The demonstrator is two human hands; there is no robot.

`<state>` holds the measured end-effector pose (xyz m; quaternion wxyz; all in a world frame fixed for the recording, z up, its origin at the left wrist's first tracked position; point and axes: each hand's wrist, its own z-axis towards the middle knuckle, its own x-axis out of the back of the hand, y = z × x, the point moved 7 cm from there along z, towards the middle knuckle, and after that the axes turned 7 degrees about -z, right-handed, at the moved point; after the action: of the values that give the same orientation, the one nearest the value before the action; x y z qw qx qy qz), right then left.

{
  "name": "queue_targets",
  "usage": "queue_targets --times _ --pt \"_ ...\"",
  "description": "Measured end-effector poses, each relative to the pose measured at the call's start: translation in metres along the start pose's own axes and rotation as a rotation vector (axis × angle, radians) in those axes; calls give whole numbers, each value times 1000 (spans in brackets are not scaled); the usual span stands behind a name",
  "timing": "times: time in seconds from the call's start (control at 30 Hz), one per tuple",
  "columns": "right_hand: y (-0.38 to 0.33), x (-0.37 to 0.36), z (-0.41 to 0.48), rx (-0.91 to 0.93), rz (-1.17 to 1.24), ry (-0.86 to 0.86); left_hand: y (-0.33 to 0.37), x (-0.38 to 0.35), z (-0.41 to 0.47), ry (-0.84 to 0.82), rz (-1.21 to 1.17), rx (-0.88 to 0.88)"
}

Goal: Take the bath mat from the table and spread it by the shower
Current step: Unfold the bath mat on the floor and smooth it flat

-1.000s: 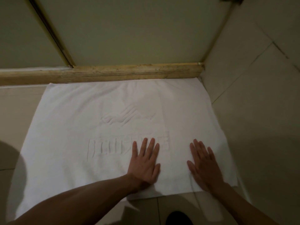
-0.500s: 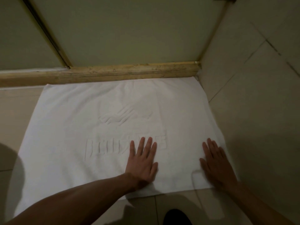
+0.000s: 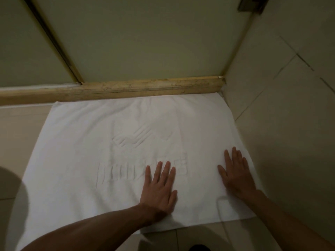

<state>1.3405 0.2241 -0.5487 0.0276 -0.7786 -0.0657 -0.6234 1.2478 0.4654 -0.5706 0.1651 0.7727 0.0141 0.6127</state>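
Observation:
The white bath mat (image 3: 94, 151) lies spread flat on the tiled floor, its far edge against the shower's yellowish stone threshold (image 3: 126, 88). An embossed logo and lettering mark its middle. My left hand (image 3: 158, 187) rests palm down on the mat near its front middle, fingers apart and flat. My right hand (image 3: 234, 173) presses flat on the mat's right part, close to the right edge, fingers spread. Neither hand holds anything.
Frosted shower panels (image 3: 145, 37) rise behind the threshold, split by a dark metal frame strip (image 3: 54, 42). A tiled wall (image 3: 290, 105) stands right beside the mat's right edge. Beige floor tiles (image 3: 18, 133) lie to the left. A dark shoe tip (image 3: 199, 248) shows at the bottom.
My right hand has slid to the right across the mat toward its right edge. My left hand has stayed almost in place on the lettering.

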Motion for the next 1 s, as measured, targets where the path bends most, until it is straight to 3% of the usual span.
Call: queue_targets --times 0.33,0.5,0.63,0.73,1.0 --pt "-8 -9 2 21 -65 -75 0 3 -2 27 2 -9" --pt "-8 15 27 84 -49 64 3 6 -2 10 -7 -4" --pt "15 7 67 -84 -87 -52 2 6 -2 -10 -17 3" --pt "10 -4 72 -78 -77 -142 1 3 -1 -44 -33 -4" --pt "12 -11 69 -32 -75 -162 9 8 46 -56 -31 -33"
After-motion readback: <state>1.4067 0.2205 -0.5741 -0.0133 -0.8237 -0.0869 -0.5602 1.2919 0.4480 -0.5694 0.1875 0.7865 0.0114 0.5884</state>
